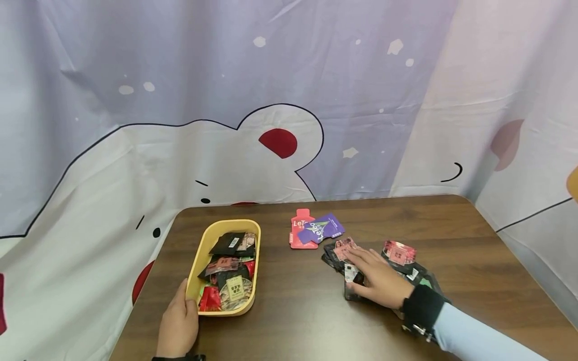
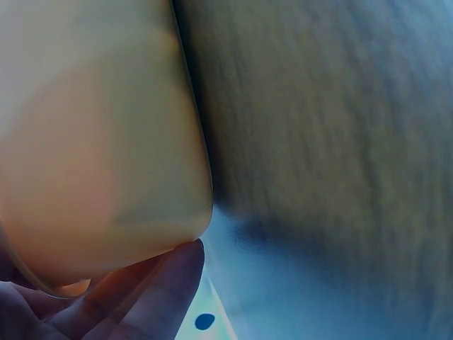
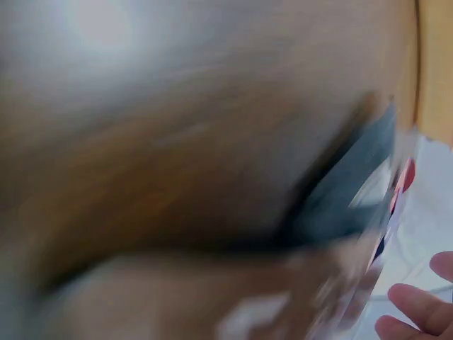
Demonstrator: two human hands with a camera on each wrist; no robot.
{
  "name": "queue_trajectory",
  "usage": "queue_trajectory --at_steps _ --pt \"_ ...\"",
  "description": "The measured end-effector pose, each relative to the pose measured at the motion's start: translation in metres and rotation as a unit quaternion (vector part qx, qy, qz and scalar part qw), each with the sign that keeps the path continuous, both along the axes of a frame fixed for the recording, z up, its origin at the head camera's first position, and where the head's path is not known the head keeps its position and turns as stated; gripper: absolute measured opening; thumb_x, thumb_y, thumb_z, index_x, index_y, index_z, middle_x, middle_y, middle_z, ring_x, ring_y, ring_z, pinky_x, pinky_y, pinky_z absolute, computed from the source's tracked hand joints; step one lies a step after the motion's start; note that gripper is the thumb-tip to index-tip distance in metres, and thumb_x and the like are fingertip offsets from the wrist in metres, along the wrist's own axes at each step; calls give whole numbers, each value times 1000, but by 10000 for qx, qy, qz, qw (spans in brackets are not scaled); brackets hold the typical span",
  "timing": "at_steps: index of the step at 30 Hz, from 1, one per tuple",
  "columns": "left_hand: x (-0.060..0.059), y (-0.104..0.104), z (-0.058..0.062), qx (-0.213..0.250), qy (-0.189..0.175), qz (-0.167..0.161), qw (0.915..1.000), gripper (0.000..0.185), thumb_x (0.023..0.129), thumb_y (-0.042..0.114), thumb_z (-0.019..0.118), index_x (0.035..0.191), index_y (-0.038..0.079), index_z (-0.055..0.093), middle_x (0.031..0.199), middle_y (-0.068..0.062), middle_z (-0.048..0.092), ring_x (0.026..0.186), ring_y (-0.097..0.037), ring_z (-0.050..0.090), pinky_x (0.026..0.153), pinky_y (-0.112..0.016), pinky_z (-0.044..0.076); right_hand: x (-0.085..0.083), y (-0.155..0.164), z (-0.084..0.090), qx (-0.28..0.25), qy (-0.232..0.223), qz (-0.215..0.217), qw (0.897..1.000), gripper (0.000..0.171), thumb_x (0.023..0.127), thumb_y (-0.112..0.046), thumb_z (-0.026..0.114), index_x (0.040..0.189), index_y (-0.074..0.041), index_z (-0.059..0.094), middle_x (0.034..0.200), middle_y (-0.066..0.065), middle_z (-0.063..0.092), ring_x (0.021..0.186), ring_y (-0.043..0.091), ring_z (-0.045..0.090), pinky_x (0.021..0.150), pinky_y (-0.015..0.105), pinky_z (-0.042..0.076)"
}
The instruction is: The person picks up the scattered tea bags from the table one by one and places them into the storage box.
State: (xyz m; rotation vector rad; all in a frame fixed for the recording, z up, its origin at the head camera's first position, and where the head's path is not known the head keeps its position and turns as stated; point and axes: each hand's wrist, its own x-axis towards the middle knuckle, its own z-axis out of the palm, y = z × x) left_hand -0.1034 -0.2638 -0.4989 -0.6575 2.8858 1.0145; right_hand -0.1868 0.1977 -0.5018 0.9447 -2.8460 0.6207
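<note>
A yellow plastic bin (image 1: 197, 268) holds several small packets, mostly black with some red and patterned ones (image 1: 235, 288). At its near left corner my left hand (image 1: 178, 323) grips the wall; the left wrist view shows fingertips (image 2: 185, 258) against the bin's side (image 2: 106, 163). Over on the right, my right hand (image 1: 381, 283) spreads its fingers over a loose group of black packets (image 1: 334, 255) with pink labels. Whether it touches them I cannot tell. In the right wrist view, its fingertips (image 3: 417, 308) show at the edge and the packets are blurred.
A red tag-shaped card (image 1: 300, 240) lies partly under a purple one (image 1: 322, 228) at the middle back of the brown wooden table (image 1: 289, 311). More packets (image 1: 399, 253), one with a red top, lie beyond and under the right wrist. A printed curtain (image 1: 217, 75) hangs behind.
</note>
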Motion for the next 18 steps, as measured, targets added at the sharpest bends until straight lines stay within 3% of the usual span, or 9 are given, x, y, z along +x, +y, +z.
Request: queue_trajectory --at_steps 5,8,13,18 --pt "-2 2 0 36 -66 98 9999 58 105 13 28 160 0 17 153 -35 39 141 -50 41 111 -65 37 17 31 -3 278 75 -315 9991 78 88 -42 76 152 -11 46 145 16 55 132 41 54 105 66 43" --pt "-1 1 1 50 -87 105 9999 58 105 12 28 160 -1 17 153 -35 38 142 -49 40 112 -64 36 23 39 -5 572 49 -435 9974 82 85 -47 77 153 -15 46 145 16 56 130 40 55 104 64 43" --pt "-1 1 2 92 -78 120 9999 58 105 13 27 161 0 17 154 -34 38 142 -49 39 112 -64 36 24 40 -7 866 -30 -511 9949 81 83 -46 79 152 -15 48 143 17 56 129 41 55 102 63 47" --pt "-1 1 2 96 -88 116 9998 58 105 12 28 160 -1 17 153 -35 39 142 -49 41 111 -64 37 24 41 -8 801 -35 -491 9956 77 84 -41 79 150 -14 51 142 18 57 128 40 56 99 60 51"
